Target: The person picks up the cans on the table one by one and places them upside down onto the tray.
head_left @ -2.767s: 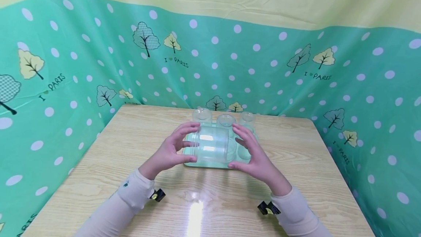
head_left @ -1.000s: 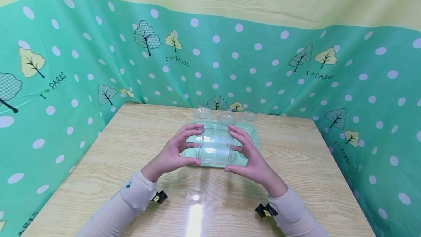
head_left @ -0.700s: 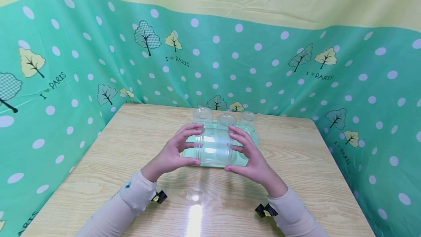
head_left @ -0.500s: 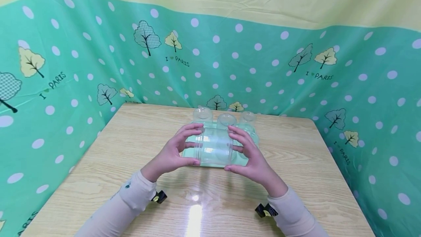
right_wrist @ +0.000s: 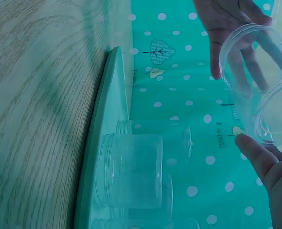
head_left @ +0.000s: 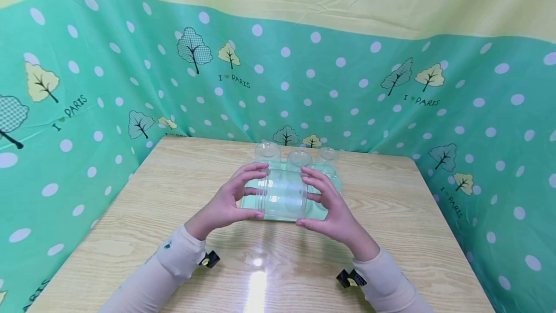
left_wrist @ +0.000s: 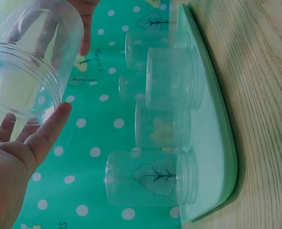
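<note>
A clear plastic jar (head_left: 284,192) lies sideways in the air between my hands, its threaded mouth toward the left and its base toward the right. My left hand (head_left: 226,202) holds the mouth end, thumb below and fingers above. At the base end, my right hand (head_left: 332,206) grips with thumb and spread fingers. The left wrist view shows the jar (left_wrist: 40,52) well above a pale green tray (left_wrist: 219,152). Several similar clear jars (left_wrist: 143,176) stand mouth down on that tray. In the right wrist view, left-hand fingers show through the held jar (right_wrist: 243,71).
The tray and its upturned jars sit beyond my hands on a light wood table (head_left: 187,177). A green and yellow printed curtain (head_left: 243,71) encloses the table's back and sides. Black wrist cameras (head_left: 210,259) are strapped at both sleeves.
Compared with the earliest frame, the jar has shifted slightly right and my right hand has come in round its base. Over the last second almost nothing has moved.
</note>
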Motion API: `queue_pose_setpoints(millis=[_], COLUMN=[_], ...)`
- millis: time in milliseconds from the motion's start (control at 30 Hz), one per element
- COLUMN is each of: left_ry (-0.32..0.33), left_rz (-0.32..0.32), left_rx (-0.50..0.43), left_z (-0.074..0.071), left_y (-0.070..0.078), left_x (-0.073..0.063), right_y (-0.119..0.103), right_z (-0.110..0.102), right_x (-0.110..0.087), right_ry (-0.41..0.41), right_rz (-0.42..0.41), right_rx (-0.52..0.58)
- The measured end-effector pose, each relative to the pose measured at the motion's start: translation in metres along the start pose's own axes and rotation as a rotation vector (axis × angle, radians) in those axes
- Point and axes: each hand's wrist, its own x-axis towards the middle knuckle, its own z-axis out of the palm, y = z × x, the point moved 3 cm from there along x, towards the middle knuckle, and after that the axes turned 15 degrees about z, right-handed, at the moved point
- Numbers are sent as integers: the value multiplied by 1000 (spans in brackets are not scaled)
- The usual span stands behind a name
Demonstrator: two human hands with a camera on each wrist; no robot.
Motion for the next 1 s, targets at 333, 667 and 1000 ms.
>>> queue_pose_setpoints(millis=[333, 667, 1000], left_ry=[-17, -23, -51], left_rz=[-2, -35, -30], left_rx=[2, 36, 38], left_z=[-1, -8, -11], left_y=[-3, -3, -4], left_x=[-1, -2, -1], right_y=[-2, -22, -3], right_z=[1, 0, -16], right_x=[-1, 2, 1], right_ry=[9, 15, 51], right_rz=[8, 7, 17], right_rx=[-18, -18, -30])
